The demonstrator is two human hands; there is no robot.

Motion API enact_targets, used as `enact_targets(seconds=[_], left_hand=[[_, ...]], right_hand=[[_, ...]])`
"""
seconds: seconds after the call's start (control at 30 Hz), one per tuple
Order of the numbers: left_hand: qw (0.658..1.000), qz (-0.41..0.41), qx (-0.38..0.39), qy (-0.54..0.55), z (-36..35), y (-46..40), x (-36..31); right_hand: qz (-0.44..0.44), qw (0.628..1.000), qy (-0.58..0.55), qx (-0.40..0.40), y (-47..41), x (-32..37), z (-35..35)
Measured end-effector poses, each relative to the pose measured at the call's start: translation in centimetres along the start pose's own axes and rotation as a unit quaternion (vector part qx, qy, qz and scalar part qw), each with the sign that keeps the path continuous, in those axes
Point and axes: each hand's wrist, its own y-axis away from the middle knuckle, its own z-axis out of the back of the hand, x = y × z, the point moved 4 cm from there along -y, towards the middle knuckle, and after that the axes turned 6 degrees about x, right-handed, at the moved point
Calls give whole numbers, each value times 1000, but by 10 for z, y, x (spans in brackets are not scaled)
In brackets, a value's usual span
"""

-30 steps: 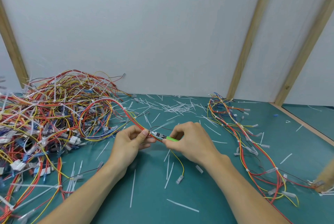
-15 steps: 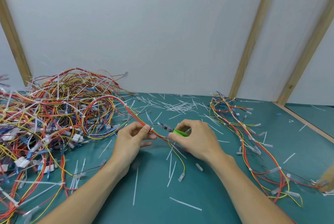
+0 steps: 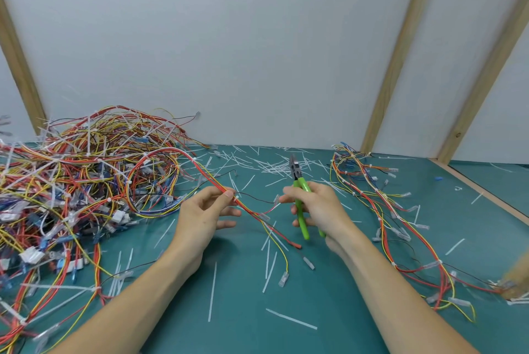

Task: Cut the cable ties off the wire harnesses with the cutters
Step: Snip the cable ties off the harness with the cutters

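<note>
The left hand [image 3: 206, 212] is pinching the red-and-yellow wire harness [image 3: 212, 180] taut to expose its cable tie [image 3: 236, 198], while the right hand [image 3: 316, 206], just beside, is gripping the green-handled cutters [image 3: 299, 190], tips raised clear.

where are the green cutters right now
In the head view the green-handled cutters are right of centre, gripped upright in the right hand, tips pointing at the wall, apart from the left hand's wire harness.
</note>
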Motion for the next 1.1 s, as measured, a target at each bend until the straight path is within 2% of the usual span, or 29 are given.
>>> enact_targets(seconds=[0.1,0.27,0.37,0.43,0.63,0.77,0.9,1.03,1.1], left_hand=[[1000,1,1,2,-1,1,-1],[1000,3,11,-1,-3,2,0],[1000,-7,-1,2,0,2,-3],[1000,-14,-12,3,2,1,-6],[998,-4,-6,57,4,-1,-9],[992,15,11,123,2,-1,-11],[989,19,19,145,1,0,-12],[988,11,28,150,1,0,-15],[989,4,25,145,5,-2,-17]], right_hand=[[4,999,33,12,1,-3,-2],[44,995,39,76,3,0,-16],[67,991,95,65,2,1,-15],[64,990,93,79,3,1,-14],[3,975,122,187,8,-7,-20],[-13,955,56,290,15,-4,-26],[18,964,39,263,13,1,-27],[22,968,84,233,12,1,-24],[26,976,95,194,10,1,-22]])
